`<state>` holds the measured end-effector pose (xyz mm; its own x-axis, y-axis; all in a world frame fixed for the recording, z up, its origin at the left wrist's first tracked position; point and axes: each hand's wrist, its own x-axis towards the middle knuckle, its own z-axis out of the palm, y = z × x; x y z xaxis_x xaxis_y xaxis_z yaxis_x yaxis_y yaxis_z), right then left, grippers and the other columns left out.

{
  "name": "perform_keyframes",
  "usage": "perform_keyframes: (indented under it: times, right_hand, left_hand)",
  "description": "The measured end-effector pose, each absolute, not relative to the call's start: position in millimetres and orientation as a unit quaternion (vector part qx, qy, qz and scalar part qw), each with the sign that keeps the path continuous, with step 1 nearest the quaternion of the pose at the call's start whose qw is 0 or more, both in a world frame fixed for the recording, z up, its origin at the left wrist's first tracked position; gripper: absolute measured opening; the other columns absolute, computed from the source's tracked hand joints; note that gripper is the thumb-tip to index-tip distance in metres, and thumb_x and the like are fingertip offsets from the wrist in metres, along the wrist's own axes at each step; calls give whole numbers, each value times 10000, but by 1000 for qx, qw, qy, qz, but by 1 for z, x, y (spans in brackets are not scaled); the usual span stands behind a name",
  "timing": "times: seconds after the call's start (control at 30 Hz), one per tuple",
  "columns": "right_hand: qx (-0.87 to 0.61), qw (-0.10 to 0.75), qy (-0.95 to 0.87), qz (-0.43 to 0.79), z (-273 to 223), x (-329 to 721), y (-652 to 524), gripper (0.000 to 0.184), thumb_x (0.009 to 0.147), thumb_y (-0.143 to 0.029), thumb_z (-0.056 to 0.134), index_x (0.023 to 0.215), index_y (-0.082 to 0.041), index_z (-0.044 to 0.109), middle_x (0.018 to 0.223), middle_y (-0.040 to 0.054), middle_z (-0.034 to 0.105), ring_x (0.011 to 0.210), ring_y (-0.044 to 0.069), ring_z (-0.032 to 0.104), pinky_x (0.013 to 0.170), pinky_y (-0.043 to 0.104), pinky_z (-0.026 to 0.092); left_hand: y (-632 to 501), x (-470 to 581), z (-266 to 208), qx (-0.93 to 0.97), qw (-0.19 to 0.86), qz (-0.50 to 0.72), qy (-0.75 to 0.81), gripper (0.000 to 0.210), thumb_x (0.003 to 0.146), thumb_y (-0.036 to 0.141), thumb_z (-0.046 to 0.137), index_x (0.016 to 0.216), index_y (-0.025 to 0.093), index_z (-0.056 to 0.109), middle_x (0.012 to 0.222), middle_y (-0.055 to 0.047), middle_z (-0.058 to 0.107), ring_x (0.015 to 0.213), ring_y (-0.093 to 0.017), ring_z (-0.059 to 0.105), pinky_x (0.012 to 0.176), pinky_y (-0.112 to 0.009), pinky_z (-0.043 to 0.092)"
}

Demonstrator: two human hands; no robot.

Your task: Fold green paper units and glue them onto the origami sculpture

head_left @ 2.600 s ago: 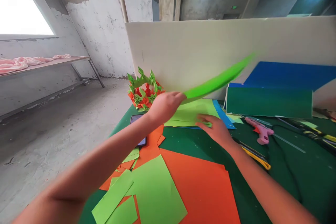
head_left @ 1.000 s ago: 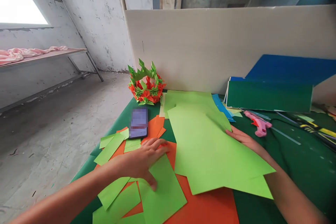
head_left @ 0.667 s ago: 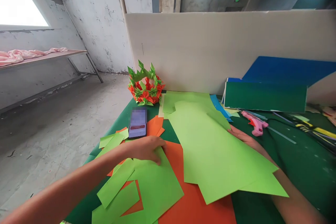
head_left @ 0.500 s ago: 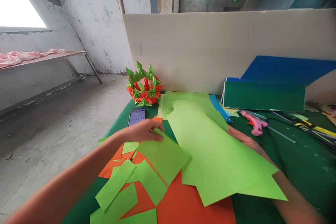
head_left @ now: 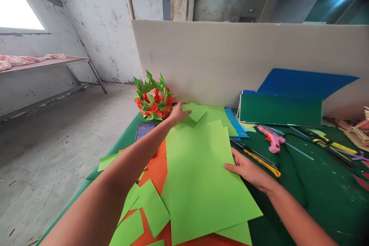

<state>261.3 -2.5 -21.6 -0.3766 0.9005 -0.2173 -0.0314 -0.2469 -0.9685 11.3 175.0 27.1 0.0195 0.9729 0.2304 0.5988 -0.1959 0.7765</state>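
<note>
My left hand (head_left: 179,113) reaches to the back of the table, its fingers closed on the left edge of a small green paper piece (head_left: 195,112). That piece lies over a stack of green paper (head_left: 216,112) by the partition. My right hand (head_left: 245,167) pinches the right edge of large green paper sheets (head_left: 206,184), thumb on top and fingers underneath. These sheets overlap unevenly and cover part of the orange paper (head_left: 158,167). Smaller green paper pieces (head_left: 152,207) lie scattered over the orange at the lower left, partly behind my left forearm.
A green and orange folded-paper ornament (head_left: 154,100) stands at the back left, near a phone (head_left: 144,130). Right of the sheets lie a yellow utility knife (head_left: 262,160), a pink glue gun (head_left: 271,138) with its cord, and pliers (head_left: 331,144). Green and blue boards (head_left: 281,109) lean against the partition (head_left: 219,57).
My left hand has carried the small green piece from the near left to the back stack. My right hand has drawn the large sheets closer and straighter, baring the utility knife.
</note>
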Motion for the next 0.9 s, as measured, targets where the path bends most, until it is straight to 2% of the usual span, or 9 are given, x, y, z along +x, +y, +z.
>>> perform_keyframes:
  times: [0.13, 0.23, 0.33, 0.47, 0.53, 0.6, 0.7, 0.8, 0.9]
  right_hand:
    - [-409, 338, -492, 691, -25, 262, -2, 692, 782, -277, 695, 1393, -295, 370, 1261, 79, 633, 1092, 266, 639, 866, 443, 547]
    - [-403, 331, -468, 714, -27, 266, -1, 710, 791, -270, 695, 1405, -301, 340, 1260, 84, 635, 1042, 269, 665, 845, 445, 556]
    - [-398, 332, -450, 728, -25, 271, 1, 694, 805, -264, 681, 1406, -307, 338, 1280, 86, 623, 1029, 280, 670, 834, 442, 560]
    - [-394, 342, -444, 728, -18, 275, 3, 638, 833, -286, 638, 1400, -335, 349, 1331, 62, 586, 1092, 290, 638, 857, 436, 553]
    - [-399, 363, -439, 718, -16, 277, 3, 620, 842, -292, 621, 1397, -349, 352, 1339, 50, 580, 1106, 287, 631, 864, 434, 552]
    - [-409, 394, -433, 701, -17, 279, 5, 604, 852, -297, 601, 1398, -354, 350, 1344, 48, 575, 1105, 285, 631, 860, 435, 553]
    - [-429, 442, -426, 662, -20, 281, 8, 585, 857, -308, 585, 1394, -349, 357, 1342, 52, 576, 1091, 279, 640, 850, 430, 557]
    - [-450, 474, -434, 620, -22, 280, 10, 588, 847, -320, 589, 1388, -346, 358, 1318, 52, 596, 1058, 270, 658, 834, 421, 560]
    - [-461, 455, -461, 607, -20, 274, 8, 588, 851, -345, 576, 1391, -346, 343, 1288, 59, 616, 1020, 266, 673, 809, 423, 563]
  left_hand:
    - [166, 12, 23, 717, 215, 354, 561, 476, 788, 274, 657, 1222, 157, 502, 1436, -206, 327, 1327, -280, 392, 1048, -399, 372]
    - [144, -1, 21, 762, 219, 308, 527, 463, 771, 349, 676, 1176, 166, 547, 1363, -161, 438, 1297, -274, 428, 1078, -400, 347]
    - [119, -21, 17, 786, 220, 277, 508, 590, 709, 436, 720, 1203, 174, 533, 1344, -157, 464, 1285, -308, 433, 1076, -434, 347]
    - [94, -43, 9, 776, 201, 290, 524, 774, 679, 523, 713, 1318, 191, 429, 1448, -181, 320, 1362, -378, 300, 1103, -521, 274]
    - [84, -48, 6, 728, 239, 346, 542, 830, 695, 549, 688, 1371, 196, 360, 1491, -187, 229, 1361, -374, 302, 1083, -505, 313]
    - [72, -49, 5, 650, 334, 398, 555, 858, 748, 570, 629, 1431, 216, 248, 1525, -196, 151, 1295, -343, 413, 1006, -459, 412]
    - [47, -42, 8, 562, 495, 390, 537, 844, 799, 557, 586, 1461, 227, 180, 1496, -199, 275, 1186, -292, 522, 948, -415, 457]
    - [21, -34, 11, 523, 567, 373, 515, 775, 811, 527, 594, 1445, 221, 269, 1399, -166, 445, 1085, -240, 572, 890, -364, 491]
    - [7, -30, 13, 461, 637, 355, 506, 662, 841, 535, 545, 1401, 231, 366, 1233, -113, 579, 1005, -212, 607, 860, -357, 508]
